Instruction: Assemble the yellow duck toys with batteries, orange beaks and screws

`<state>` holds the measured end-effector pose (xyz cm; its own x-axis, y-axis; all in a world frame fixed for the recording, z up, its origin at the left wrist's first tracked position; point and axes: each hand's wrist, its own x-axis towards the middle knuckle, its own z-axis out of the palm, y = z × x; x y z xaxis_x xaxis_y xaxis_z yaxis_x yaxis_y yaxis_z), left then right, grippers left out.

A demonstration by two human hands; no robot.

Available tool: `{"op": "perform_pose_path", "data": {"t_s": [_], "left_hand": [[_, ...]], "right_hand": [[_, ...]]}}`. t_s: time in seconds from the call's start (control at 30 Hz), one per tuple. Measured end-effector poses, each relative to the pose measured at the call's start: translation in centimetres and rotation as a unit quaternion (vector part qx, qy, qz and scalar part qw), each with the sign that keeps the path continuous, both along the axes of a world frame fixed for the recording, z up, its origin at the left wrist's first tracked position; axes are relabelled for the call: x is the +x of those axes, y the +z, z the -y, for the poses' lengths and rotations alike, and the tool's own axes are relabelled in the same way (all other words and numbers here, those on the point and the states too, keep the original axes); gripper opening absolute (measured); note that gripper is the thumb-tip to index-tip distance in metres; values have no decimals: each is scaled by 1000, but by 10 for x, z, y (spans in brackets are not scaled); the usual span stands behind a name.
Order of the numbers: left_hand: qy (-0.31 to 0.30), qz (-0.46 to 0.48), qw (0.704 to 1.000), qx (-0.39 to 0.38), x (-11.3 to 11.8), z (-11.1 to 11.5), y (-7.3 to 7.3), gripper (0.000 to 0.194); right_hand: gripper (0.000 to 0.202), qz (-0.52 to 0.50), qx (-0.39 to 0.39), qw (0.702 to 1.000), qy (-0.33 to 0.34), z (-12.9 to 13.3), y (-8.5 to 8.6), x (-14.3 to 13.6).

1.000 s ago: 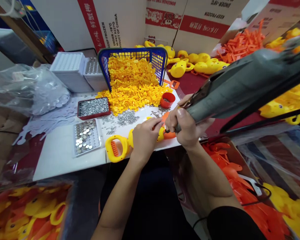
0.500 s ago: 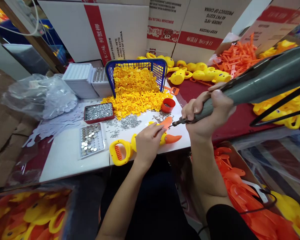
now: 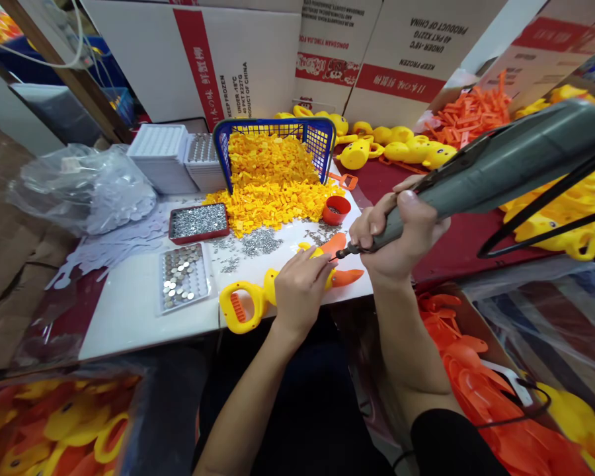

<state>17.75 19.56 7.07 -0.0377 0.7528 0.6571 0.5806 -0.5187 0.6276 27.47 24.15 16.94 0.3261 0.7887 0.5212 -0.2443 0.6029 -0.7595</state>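
My right hand (image 3: 399,228) is wrapped round a grey-green electric screwdriver (image 3: 506,165), tilted with its bit down and to the left. The bit reaches the fingertips of my left hand (image 3: 300,284), close to the orange beak-like flaps of a yellow plastic duck toy (image 3: 242,307). My left hand lies over the toy's middle, its fingers closed on it and hiding much of it. The toy's looped handle sticks out to the left on the white board (image 3: 129,324). Whether a screw sits at the bit tip is too small to tell.
Behind stands a blue basket (image 3: 330,142) spilling yellow plastic parts (image 3: 277,205). Loose screws (image 3: 260,243), a red cup (image 3: 336,210), a screw tray (image 3: 198,223) and a tray of metal discs (image 3: 183,277) lie nearby. Orange parts (image 3: 476,377) fill a box at right.
My right hand has brought the screwdriver left and slightly down, so its bit now meets my left fingertips. My left hand has shifted slightly right, still on the toy.
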Motion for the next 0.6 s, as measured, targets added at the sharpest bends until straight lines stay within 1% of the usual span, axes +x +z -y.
{"op": "perform_pose_path", "data": {"t_s": [0.2, 0.33, 0.53, 0.6], "left_hand": [[-6, 16, 1000, 12, 0, -1, 0, 16], [-5, 29, 999, 28, 0, -1, 1, 12], [-11, 47, 999, -20, -2, -3, 1, 6], [-9, 51, 999, -9, -2, -3, 0, 6]], "right_hand": [[28, 5, -19, 1000, -24, 1, 0, -1], [27, -11, -14, 1000, -11, 2, 1, -1], [16, -35, -19, 999, -3, 3, 2, -4], [14, -35, -14, 999, -6, 3, 1, -6]]}}
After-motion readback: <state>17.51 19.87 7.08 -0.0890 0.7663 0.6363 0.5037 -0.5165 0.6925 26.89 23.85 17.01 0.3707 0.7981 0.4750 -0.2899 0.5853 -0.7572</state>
